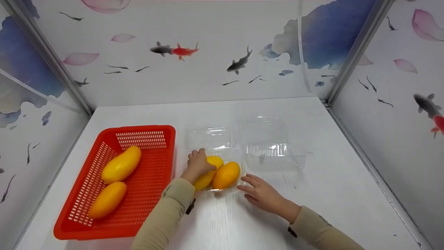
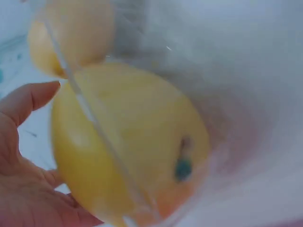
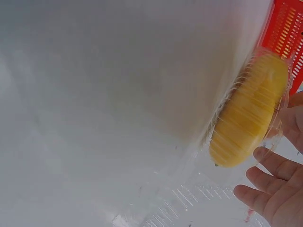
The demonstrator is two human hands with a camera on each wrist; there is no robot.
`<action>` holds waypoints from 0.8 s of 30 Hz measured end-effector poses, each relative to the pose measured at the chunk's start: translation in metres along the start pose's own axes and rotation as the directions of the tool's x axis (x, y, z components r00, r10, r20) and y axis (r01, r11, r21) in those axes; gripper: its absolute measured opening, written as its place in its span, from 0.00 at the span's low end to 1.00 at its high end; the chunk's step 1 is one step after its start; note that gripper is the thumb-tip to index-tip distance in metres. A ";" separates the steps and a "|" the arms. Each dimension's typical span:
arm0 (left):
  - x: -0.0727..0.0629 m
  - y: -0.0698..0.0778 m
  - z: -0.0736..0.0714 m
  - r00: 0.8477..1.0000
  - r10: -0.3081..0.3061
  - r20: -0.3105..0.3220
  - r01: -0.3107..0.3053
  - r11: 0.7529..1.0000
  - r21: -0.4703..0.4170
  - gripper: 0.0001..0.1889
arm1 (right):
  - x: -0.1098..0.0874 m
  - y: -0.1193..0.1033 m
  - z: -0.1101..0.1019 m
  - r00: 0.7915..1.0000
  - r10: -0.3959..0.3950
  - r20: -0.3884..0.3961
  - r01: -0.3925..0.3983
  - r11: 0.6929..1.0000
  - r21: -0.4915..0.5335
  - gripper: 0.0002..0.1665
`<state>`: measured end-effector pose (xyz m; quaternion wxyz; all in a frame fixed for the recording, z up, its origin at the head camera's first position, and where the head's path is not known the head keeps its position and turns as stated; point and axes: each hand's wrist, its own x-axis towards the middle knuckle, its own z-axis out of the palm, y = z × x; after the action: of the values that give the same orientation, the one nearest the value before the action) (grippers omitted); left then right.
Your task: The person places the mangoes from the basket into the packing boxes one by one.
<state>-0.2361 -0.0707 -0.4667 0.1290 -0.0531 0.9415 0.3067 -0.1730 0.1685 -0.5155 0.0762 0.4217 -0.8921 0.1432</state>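
Note:
In the head view my left hand (image 1: 199, 164) holds a yellow mango (image 1: 204, 180) at the left side of a clear plastic clamshell box (image 1: 210, 139). The left wrist view shows the thumb and fingers around one side of this mango (image 2: 87, 142), seen partly through clear plastic. A second, more orange mango (image 1: 227, 175) lies beside it in the box. Just right of the box is my right hand (image 1: 263, 195), its fingers spread and holding nothing. The right wrist view shows those fingertips close to the box wall, near a mango (image 3: 248, 116) behind ribbed plastic.
At the left stands a red perforated basket (image 1: 152, 180) with two mangoes, one large yellow (image 1: 121, 165) and one smaller orange (image 1: 107, 200). Another clear clamshell box (image 1: 277, 158) stands with its lid up on the white table (image 1: 347, 194), right of the first. Printed panels (image 1: 208, 80) enclose the table.

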 end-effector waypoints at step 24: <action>-0.068 -0.046 0.030 0.974 -0.063 -0.218 -0.002 0.959 -0.285 0.52 | 0.114 0.039 -0.002 0.771 0.629 0.103 -0.557 0.587 0.588 0.34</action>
<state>-0.1557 -0.0881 -0.4971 0.0175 -0.1198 0.8955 0.4284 -0.2756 0.1091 -0.4919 -0.0585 0.0923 -0.8850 0.4527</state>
